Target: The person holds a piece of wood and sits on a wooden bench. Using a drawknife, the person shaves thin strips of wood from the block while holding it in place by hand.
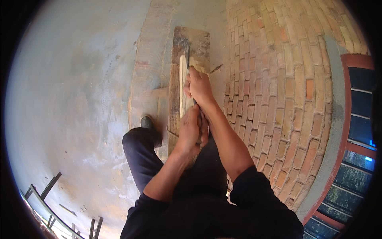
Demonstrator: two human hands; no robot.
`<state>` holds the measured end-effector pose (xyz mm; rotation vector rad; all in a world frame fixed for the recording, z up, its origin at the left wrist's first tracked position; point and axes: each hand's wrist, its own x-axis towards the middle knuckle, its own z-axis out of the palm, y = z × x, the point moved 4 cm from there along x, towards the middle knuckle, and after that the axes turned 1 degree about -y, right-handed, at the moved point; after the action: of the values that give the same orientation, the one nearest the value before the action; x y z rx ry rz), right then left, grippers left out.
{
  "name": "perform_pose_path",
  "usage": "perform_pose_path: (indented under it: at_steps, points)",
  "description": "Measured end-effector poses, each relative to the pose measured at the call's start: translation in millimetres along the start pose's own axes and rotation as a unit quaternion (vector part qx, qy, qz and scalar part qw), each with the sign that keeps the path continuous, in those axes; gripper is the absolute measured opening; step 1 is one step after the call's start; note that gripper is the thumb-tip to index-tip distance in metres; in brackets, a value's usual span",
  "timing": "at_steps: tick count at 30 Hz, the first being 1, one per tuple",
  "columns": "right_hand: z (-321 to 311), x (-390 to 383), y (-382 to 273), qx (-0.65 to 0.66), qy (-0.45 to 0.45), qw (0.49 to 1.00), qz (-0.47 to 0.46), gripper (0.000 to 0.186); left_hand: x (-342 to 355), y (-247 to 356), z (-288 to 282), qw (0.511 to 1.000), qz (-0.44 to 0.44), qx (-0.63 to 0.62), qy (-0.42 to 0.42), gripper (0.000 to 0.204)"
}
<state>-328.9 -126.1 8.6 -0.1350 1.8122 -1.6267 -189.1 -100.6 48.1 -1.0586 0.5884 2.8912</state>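
Note:
My right hand [199,85] is closed around a long, thin, dark tool [188,55] whose far end sticks out past my fingers. Closer to my body, my left hand [190,129] is also closed, apparently on the near part of the same tool. The tool's kind cannot be made out, since my fingers cover much of it. Pale wood strips [182,79] lie lengthwise beneath and beside my hands. They rest on a worn, stained wooden board [201,40] that runs away from me between my legs.
Brick paving or brickwork [278,95] spreads along the right, bordered by a red frame with dark panes [360,85]. A smooth grey surface [79,91] fills the left. My shoe [147,122] stands left of the board. Dark metal legs [43,195] show at lower left.

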Motion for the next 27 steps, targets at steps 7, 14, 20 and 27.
perform_pose_path:
  at_steps: [7, 14, 20, 27]
  points:
    - [-16.5, 33.5, 18.2, -0.026, 0.026, 0.999, 0.009, 0.051, 35.4, -7.1, -17.3, 0.997, -0.047, -0.019, -0.053, 0.037]
    - [-41.0, 18.6, 29.2, 0.012, 0.013, 0.998, 0.053, 0.05, 39.6, -6.4, -42.7, 0.869, 0.219, 0.396, 0.199, 0.039]
    - [-53.5, -5.8, 11.1, 0.129, 0.021, 0.989, 0.064, 0.04, 57.9, -11.7, -25.0, 0.598, 0.382, 0.664, 0.236, 0.06]
    - [-29.3, -13.9, 39.7, 0.11, 0.017, 0.988, 0.103, 0.043, 102.9, -81.6, -22.4, 0.409, 0.266, 0.858, 0.162, 0.079]
